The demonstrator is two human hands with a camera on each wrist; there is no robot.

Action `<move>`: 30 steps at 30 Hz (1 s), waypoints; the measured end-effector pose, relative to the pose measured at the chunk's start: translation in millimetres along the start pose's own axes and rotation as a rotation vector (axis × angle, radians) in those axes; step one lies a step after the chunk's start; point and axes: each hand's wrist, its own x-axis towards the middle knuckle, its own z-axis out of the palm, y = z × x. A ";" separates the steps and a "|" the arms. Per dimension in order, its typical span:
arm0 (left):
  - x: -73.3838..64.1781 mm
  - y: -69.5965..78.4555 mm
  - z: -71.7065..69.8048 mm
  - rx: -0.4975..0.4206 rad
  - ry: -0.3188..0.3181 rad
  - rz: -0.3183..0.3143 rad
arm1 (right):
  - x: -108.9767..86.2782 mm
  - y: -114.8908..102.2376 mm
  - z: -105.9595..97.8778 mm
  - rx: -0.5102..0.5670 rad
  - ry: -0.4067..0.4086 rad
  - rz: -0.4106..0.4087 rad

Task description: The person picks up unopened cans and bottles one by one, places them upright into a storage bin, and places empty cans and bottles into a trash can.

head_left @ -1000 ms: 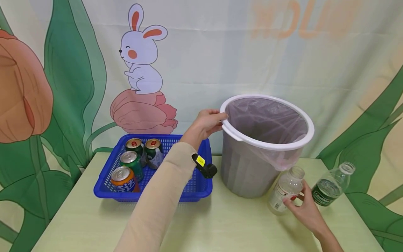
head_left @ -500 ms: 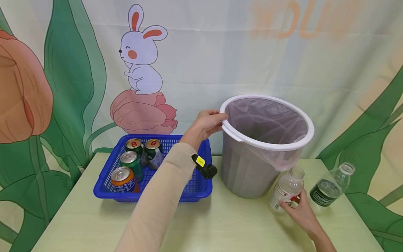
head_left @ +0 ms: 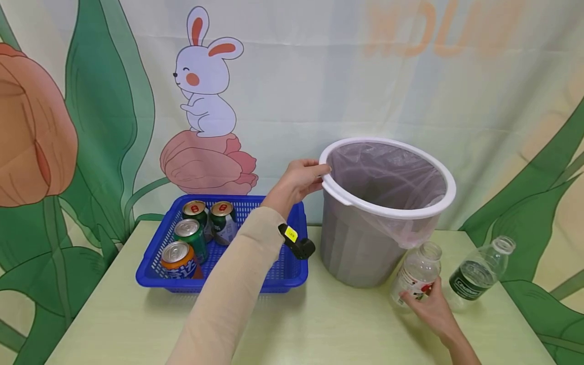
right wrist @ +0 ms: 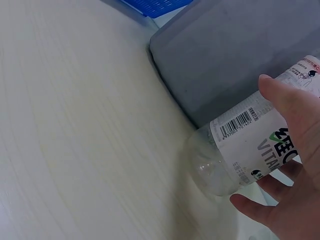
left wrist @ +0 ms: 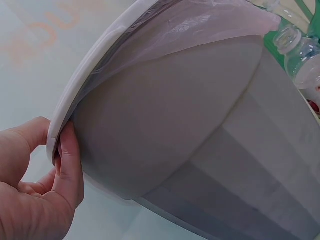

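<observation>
With thumb over the white rim and fingers curled beneath it, my left hand (left wrist: 42, 172) pinches the edge of a grey trash bin (head_left: 360, 248). A thin translucent bag (head_left: 383, 172) lines the bin. My right hand (head_left: 431, 309) holds a clear plastic bottle (head_left: 417, 271) around its label, thumb on one side and fingers on the other. Capless and upright, the bottle stands close to the bin's right side; its white label (right wrist: 255, 137) shows a barcode in the right wrist view. A second clear bottle (head_left: 476, 271) with a dark green label stands farther right, without a cap.
A blue plastic basket (head_left: 298, 276) sits left of the bin, partly behind my left forearm. Several drink cans, including an orange one (head_left: 178, 261) and a green one (head_left: 190, 237), stand inside it. Behind the light table (head_left: 292, 329) hangs a printed cloth (head_left: 292, 91).
My right hand has slid slightly left around the bottle, and the bottle's label has turned so that more of its red part shows. My left hand keeps its place on the rim.
</observation>
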 end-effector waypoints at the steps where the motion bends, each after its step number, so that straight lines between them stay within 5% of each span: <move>1: 0.1 -0.2 -0.1 -0.001 0.000 -0.001 | 0.1 0.2 0.8 0.007 0.003 -0.005; 30: -1.6 1.1 0.0 0.004 0.006 -0.014 | -0.3 2.2 -0.8 -0.075 0.097 -0.025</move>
